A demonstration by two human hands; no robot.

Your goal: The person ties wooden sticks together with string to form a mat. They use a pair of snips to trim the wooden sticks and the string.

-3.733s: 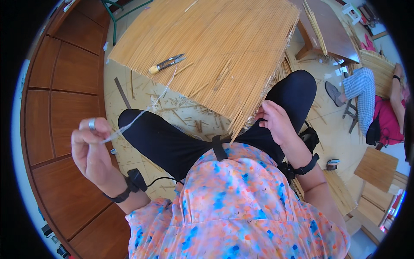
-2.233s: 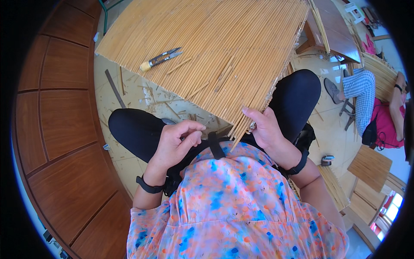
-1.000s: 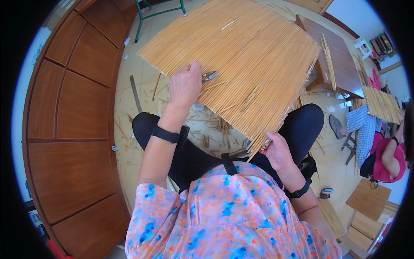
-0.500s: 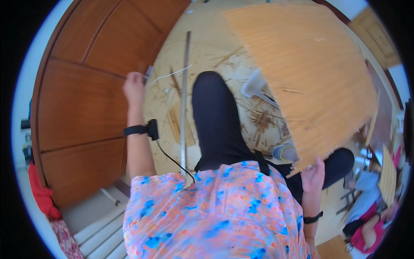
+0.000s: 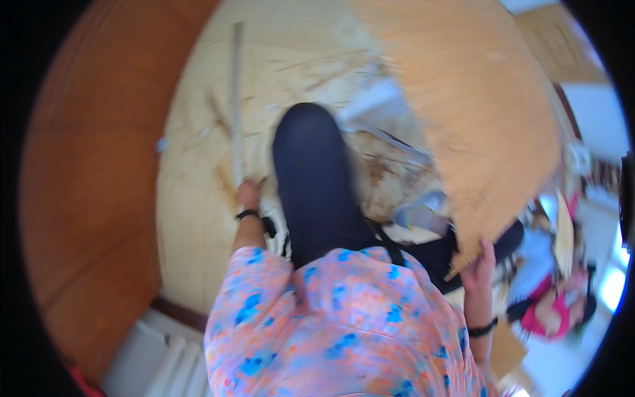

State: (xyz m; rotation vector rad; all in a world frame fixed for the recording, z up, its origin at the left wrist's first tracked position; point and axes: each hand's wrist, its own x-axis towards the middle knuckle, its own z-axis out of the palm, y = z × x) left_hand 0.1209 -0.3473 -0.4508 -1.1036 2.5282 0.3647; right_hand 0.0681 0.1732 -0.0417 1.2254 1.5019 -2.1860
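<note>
My right hand (image 5: 477,270) has its fingers closed on the near corner of the straw-coloured mat (image 5: 486,112), which spreads out ahead of me to the right; my left hand (image 5: 249,194) is left of my dark-clad left leg (image 5: 307,152), by the near end of a long grey strip (image 5: 237,99); blur hides whether its fingers grasp anything.
</note>
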